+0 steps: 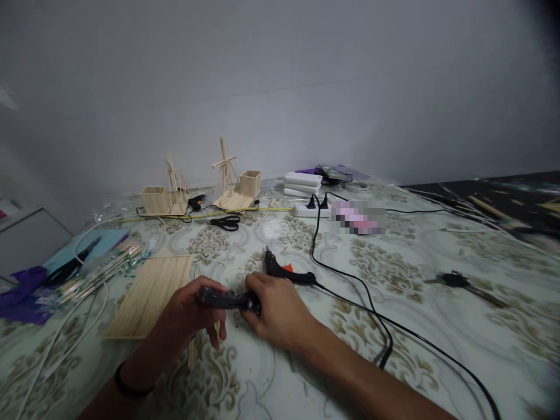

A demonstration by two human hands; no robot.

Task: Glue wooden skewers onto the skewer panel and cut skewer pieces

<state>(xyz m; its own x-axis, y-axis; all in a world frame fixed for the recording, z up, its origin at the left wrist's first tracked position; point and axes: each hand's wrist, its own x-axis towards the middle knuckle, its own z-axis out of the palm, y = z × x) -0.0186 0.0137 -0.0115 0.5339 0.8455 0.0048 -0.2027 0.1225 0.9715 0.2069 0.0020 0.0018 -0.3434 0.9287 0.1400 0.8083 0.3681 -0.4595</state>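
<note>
My left hand point(192, 312) and my right hand point(273, 309) are both closed on a dark, elongated tool point(225, 299) that looks like pliers, held low over the patterned tablecloth point(437, 338). A thin wooden stick point(191, 350) lies just under my left hand. A black glue gun point(286, 272) with an orange trigger lies just beyond my right hand, its cord point(376, 318) trailing to the right. A flat mat of joined wooden sticks point(151, 294) lies to the left of my left hand.
Two stick-built models with small boxes point(164, 195) point(236, 186) stand at the back, with black scissors point(226, 221) in front. A white power strip point(311, 209) and stacked white blocks point(301, 183) sit behind. Bagged sticks point(100, 268) lie left; keys point(457, 281) lie right.
</note>
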